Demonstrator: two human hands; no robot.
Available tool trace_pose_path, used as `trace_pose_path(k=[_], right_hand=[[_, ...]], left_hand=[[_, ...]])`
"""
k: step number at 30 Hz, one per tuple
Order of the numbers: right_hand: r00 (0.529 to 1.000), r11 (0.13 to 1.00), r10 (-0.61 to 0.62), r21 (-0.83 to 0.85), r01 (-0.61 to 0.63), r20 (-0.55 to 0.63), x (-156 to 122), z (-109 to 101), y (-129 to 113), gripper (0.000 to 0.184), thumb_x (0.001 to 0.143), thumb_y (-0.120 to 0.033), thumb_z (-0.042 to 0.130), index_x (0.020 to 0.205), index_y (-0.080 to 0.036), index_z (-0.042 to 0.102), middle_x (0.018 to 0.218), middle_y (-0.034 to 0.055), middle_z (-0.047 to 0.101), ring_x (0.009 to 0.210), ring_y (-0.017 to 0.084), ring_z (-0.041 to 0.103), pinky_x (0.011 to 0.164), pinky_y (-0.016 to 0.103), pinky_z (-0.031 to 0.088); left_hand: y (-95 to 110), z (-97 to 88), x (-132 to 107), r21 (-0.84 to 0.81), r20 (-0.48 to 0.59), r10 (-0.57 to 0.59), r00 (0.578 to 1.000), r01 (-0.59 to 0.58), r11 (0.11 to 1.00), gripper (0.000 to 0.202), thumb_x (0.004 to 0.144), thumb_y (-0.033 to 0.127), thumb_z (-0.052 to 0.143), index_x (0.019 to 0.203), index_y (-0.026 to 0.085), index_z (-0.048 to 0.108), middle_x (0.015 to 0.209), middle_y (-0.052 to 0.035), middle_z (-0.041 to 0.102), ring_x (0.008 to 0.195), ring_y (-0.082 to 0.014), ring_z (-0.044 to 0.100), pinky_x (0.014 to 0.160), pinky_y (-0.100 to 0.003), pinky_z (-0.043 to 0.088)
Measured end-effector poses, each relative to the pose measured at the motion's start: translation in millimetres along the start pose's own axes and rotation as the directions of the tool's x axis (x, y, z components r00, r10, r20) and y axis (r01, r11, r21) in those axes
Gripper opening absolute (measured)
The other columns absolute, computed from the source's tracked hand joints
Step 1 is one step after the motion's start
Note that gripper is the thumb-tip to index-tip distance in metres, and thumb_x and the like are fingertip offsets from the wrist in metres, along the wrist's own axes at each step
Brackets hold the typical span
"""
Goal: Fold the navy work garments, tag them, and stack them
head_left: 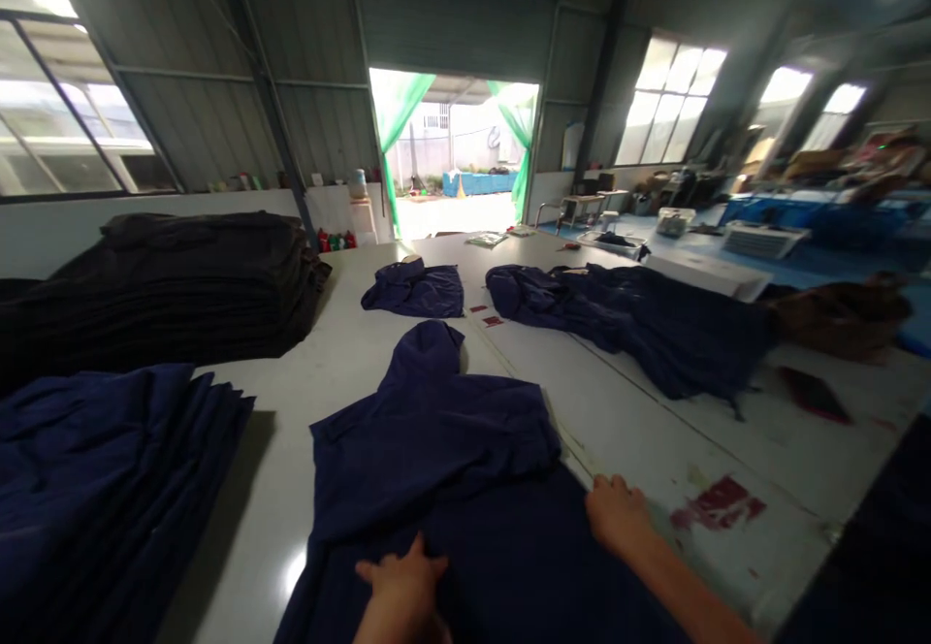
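A navy hooded jacket [465,431] lies spread on the pale table in front of me, its hood [431,348] pointing away and its upper part folded across. My left hand [403,581] rests on the lower part of the cloth, fingers spread apart. At the jacket's right edge is my right hand [617,513], its fingers curled and closed on the cloth's border. The fingertips there are partly hidden.
Folded navy garments [109,460] are stacked at the left, with a tall dark pile [196,275] behind them. Further navy pieces [418,287] and a long navy garment [626,314] lie beyond on the table [734,450]. A dark flat object [815,394] sits at the right.
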State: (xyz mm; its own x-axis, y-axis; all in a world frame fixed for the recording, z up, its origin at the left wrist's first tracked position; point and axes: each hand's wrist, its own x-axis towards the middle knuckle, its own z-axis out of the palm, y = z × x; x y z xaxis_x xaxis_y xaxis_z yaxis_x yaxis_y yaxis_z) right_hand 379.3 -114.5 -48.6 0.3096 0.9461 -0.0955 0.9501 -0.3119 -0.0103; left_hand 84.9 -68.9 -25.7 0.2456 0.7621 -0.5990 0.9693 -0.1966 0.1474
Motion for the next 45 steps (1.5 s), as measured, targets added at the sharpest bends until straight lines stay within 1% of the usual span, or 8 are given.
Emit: trace_pose_path(k=[6, 11, 15, 21, 28, 32, 40, 45], right_hand=[[0.987, 0.987, -0.136, 0.078, 0.143, -0.080, 18, -11, -24, 0.051, 0.073, -0.015, 0.049, 0.121, -0.032, 0.051, 0.112, 0.0048, 0.057, 0.105, 0.024, 0.049, 0.085, 0.038, 0.039], [0.942, 0.925, -0.331, 0.180, 0.334, -0.046, 31, -1, -37, 0.070, 0.072, -0.017, 0.047, 0.134, -0.042, 0.026, 0.133, -0.0045, 0.044, 0.123, 0.026, 0.031, 0.098, 0.044, 0.026], [0.935, 0.903, -0.354, 0.250, 0.350, -0.030, 38, 8, -29, 0.066, 0.069, -0.016, 0.047, 0.132, -0.033, 0.035, 0.132, -0.0008, 0.046, 0.123, 0.025, 0.032, 0.099, 0.042, 0.024], [0.899, 0.835, -0.426, 0.336, 0.435, -0.107, 47, -5, -30, 0.033, 0.074, -0.025, 0.050, 0.106, -0.026, 0.057, 0.116, 0.0028, 0.055, 0.116, 0.023, 0.039, 0.099, 0.041, 0.023], [0.633, 0.579, -0.774, 0.393, 0.714, -0.010, 52, -2, -124, 0.077, 0.065, -0.051, 0.062, 0.133, -0.026, 0.034, 0.145, 0.0087, 0.025, 0.132, 0.032, 0.013, 0.105, 0.052, 0.010], [0.633, 0.607, -0.767, 0.437, 0.664, 0.103, 63, 12, -146, 0.029, 0.080, -0.027, 0.047, 0.107, -0.030, 0.059, 0.134, 0.0005, 0.045, 0.131, 0.027, 0.021, 0.105, 0.054, 0.012], [0.980, 0.722, -0.084, 0.667, 0.185, -0.181, 125, -17, 42, 0.043, 0.074, -0.015, 0.030, 0.105, -0.024, 0.058, 0.101, 0.0035, 0.066, 0.096, 0.019, 0.059, 0.088, 0.034, 0.043], [0.761, 0.807, 0.437, 0.583, -0.096, -0.479, 154, -37, 148, 0.059, 0.063, -0.013, 0.036, 0.122, -0.007, 0.044, 0.108, 0.0154, 0.058, 0.104, 0.026, 0.051, 0.092, 0.041, 0.038]], left_hand=[[45, -24.7, 21, -0.063, -0.419, 0.225, 0.880, -0.276, 0.959, 0.054, 0.070, 0.016, 0.048, 0.123, 0.026, 0.047, 0.133, -0.0036, 0.045, 0.126, -0.0222, 0.034, 0.102, -0.038, 0.029], [95, -11.8, 65, -0.201, -0.438, 0.113, 0.892, -0.219, 0.955, 0.087, 0.067, 0.021, 0.055, 0.140, 0.024, 0.008, 0.142, -0.0053, 0.033, 0.133, -0.0255, 0.016, 0.106, -0.053, 0.013], [115, -5.0, 85, -0.442, -0.457, -0.139, 0.878, -0.088, 0.893, 0.059, 0.063, 0.021, 0.062, 0.121, 0.022, 0.050, 0.111, -0.0103, 0.062, 0.118, -0.0318, 0.040, 0.099, -0.061, 0.015], [82, -29.3, 89, -0.715, -0.510, -0.348, 0.787, -0.163, 0.680, 0.034, 0.084, 0.028, 0.035, 0.098, 0.015, 0.063, 0.095, -0.0095, 0.067, 0.094, -0.0202, 0.059, 0.088, -0.035, 0.042], [37, -78.0, 67, -0.825, -0.564, -0.532, 0.631, -0.403, 0.396, 0.045, 0.084, 0.043, 0.033, 0.113, 0.016, 0.054, 0.112, -0.0075, 0.062, 0.106, -0.0180, 0.055, 0.089, -0.027, 0.043], [32, -86.0, 71, -0.813, -0.582, -0.520, 0.626, -0.469, 0.345, 0.041, 0.080, 0.041, 0.041, 0.108, 0.016, 0.058, 0.111, -0.0079, 0.063, 0.107, -0.0192, 0.054, 0.093, -0.030, 0.041], [45, -79.5, 113, -0.736, -0.657, -0.330, 0.677, -0.484, 0.473, 0.042, 0.077, 0.041, 0.041, 0.099, 0.013, 0.062, 0.095, -0.0098, 0.067, 0.095, -0.0208, 0.059, 0.085, -0.031, 0.045], [96, -51.9, 135, -0.630, -0.631, -0.108, 0.768, -0.426, 0.650, 0.029, 0.067, 0.024, 0.054, 0.092, 0.022, 0.068, 0.106, -0.0092, 0.064, 0.102, -0.0266, 0.054, 0.094, -0.045, 0.036]])
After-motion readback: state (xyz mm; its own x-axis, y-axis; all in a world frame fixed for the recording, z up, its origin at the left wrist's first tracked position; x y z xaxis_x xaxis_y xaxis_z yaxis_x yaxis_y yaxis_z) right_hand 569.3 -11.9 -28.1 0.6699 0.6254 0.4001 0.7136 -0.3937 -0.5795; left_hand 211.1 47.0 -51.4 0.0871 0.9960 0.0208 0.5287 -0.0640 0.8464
